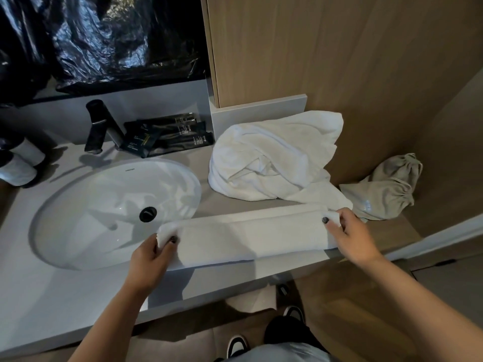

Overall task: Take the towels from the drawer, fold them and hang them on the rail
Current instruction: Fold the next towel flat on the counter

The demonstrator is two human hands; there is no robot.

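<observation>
dim indoor light | glare on black plastic sheet (104, 40) | wide-angle edge distortion | soft focus

Both hands (left (154, 253), right (349, 231)) reach forward, thumbs and fingers pinching.

A white towel (248, 236), folded into a long narrow strip, is laid flat along the front of the bench (78, 291) beside the sink, while a second white towel (274, 158) is heaped, crumpled, just behind it.

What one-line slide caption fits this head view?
Both hands, left and right, pinch the ends of a folded white towel on the counter beside the sink.
</observation>
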